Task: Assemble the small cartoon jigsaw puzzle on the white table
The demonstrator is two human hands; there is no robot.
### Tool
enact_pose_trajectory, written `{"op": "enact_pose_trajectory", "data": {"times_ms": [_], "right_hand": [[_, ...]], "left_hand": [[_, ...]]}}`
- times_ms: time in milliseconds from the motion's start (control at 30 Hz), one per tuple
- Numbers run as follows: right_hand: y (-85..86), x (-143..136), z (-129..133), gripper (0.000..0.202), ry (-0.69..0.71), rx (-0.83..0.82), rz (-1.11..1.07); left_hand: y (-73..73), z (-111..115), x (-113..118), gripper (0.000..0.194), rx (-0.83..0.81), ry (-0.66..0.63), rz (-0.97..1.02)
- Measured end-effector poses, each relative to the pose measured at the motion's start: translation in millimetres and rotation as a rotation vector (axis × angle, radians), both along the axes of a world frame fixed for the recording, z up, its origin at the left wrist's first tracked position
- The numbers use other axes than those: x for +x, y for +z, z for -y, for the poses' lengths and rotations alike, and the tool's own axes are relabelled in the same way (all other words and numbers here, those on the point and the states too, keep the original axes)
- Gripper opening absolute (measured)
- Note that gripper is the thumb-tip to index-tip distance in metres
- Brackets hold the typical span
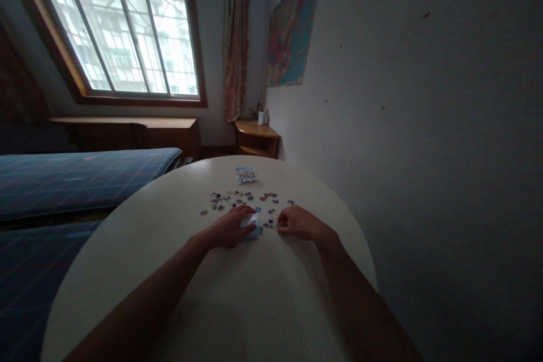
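Observation:
My left hand (229, 228) rests low over the white table, thumb and fingers apart, beside a small bluish cluster of jigsaw puzzle pieces (253, 233). Whether its fingertips press on the cluster is hard to make out. To the right, my right hand (298, 222) has its thumb and fingers pinched at the table top around a small puzzle piece (280, 225), mostly hidden by the fingers. Several loose puzzle pieces (270, 224) lie between the two hands. More scattered pieces (237, 202) are spread just beyond my left hand.
A small printed picture packet (246, 175) lies toward the far side of the round white table (169, 226). A plaid mattress (85, 178) is at the left, a wall (424, 181) close at the right. Behind stands a wooden corner cabinet (257, 129).

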State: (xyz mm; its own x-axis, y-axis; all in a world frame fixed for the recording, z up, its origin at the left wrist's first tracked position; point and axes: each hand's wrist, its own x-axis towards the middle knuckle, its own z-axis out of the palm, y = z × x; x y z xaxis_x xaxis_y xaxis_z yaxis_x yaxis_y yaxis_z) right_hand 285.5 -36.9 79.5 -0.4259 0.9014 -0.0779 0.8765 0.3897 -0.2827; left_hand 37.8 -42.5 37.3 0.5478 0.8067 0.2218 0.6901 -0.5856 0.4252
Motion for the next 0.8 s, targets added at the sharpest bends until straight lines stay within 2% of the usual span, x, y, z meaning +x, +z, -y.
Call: {"op": "enact_pose_trajectory", "data": {"times_ms": [167,300,433,667,800], "right_hand": [[2.6,-6.4,3.9,0.016,0.095,-0.101,-0.058],[2.8,-17.9,10.0,0.019,0.217,-0.189,-0.121],[3.6,-25.8,14.0,0.019,0.269,-0.193,-0.143],[9.5,-29.9,21.1,0.021,0.214,-0.089,-0.11],[10.9,-34.1,26.0,0.037,0.157,-0.087,-0.062]], "left_hand": [[1.8,14.8,-9.1,0.037,0.03,-0.097,-0.081],[-4.9,28.4,-15.4,0.028,0.06,-0.072,-0.01],[-10.8,32.9,-18.6,0.029,0.079,-0.093,0.001],[-15.2,32.3,-17.1,0.029,0.12,-0.107,0.029],[-13.9,32.6,-16.4,0.028,0.12,-0.109,0.037]]}}
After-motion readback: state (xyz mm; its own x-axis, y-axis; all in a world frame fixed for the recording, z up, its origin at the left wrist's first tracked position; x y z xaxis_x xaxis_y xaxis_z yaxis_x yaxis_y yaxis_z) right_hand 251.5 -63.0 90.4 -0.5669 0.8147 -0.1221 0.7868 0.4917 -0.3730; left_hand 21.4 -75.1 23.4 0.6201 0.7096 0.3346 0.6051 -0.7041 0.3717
